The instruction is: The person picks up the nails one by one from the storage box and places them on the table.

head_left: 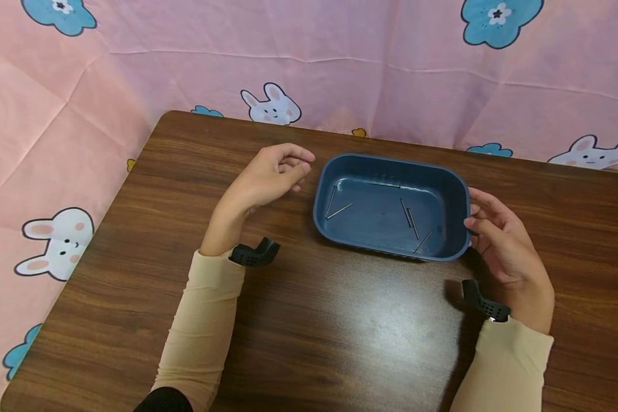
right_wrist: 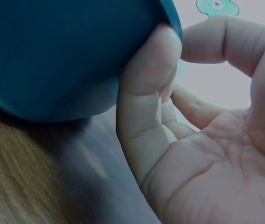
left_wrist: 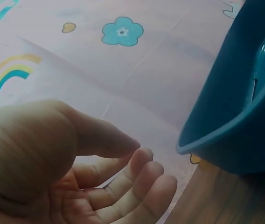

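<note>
A dark blue plastic tub (head_left: 386, 246) with rounded corners sits on the wooden table. Several thin metal nails (head_left: 339, 210) lie scattered on its floor. The right hand (head_left: 510, 240) grips the tub's right end, thumb tip at the rim and fingers against the outer wall. In the right wrist view, one finger (right_wrist: 144, 98) presses the tub's outside just below the rim. To the left of the tub, the left hand (head_left: 273, 174) hovers with loosely bent fingers, apart from the rim. Its palm holds nothing in the left wrist view, where the tub's corner (left_wrist: 216, 135) shows beside the fingertips.
The brown wooden table (head_left: 309, 343) has its back edge close behind the tub. A pink cloth (head_left: 340, 34) with rabbits and blue flowers hangs behind the table and along its left side. Black wrist mounts (head_left: 254, 252) stick out from both sleeves.
</note>
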Demonstrator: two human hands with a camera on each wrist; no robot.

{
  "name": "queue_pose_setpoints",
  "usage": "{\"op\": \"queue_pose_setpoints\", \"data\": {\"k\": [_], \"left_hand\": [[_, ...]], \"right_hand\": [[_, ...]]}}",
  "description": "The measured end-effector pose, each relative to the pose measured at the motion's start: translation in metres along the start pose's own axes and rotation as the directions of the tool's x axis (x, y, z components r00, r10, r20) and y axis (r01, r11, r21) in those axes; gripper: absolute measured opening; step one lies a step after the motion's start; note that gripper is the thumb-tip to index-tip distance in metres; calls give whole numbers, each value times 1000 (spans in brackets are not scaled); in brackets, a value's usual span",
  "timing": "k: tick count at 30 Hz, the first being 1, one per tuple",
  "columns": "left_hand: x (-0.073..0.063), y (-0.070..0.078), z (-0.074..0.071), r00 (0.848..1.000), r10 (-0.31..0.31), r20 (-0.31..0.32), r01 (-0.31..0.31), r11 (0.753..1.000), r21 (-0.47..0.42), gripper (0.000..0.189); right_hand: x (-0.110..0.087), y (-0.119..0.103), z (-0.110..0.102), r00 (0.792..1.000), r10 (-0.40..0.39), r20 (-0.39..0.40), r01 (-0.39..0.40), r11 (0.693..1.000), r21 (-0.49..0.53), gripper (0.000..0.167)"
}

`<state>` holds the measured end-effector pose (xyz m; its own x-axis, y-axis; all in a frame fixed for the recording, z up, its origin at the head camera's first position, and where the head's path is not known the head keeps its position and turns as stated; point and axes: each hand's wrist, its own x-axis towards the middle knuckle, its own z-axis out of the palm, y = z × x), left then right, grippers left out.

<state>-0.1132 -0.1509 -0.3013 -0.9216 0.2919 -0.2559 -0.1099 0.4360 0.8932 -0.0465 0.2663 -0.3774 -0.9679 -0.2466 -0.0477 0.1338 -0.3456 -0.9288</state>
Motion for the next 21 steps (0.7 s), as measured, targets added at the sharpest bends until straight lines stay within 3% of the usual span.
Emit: {"op": "queue_pose_setpoints", "data": {"k": [9, 21], "left_hand": [[0, 3, 3, 999, 35, 10, -34, 996, -80, 35], [4, 7, 12, 998, 56, 26, -53, 992, -114, 36]], "right_hand": [[0, -1, 1, 1000, 12, -14, -12, 1000, -17, 48], [1, -2, 2, 1000, 12, -26, -12, 1000, -12, 47]]}}
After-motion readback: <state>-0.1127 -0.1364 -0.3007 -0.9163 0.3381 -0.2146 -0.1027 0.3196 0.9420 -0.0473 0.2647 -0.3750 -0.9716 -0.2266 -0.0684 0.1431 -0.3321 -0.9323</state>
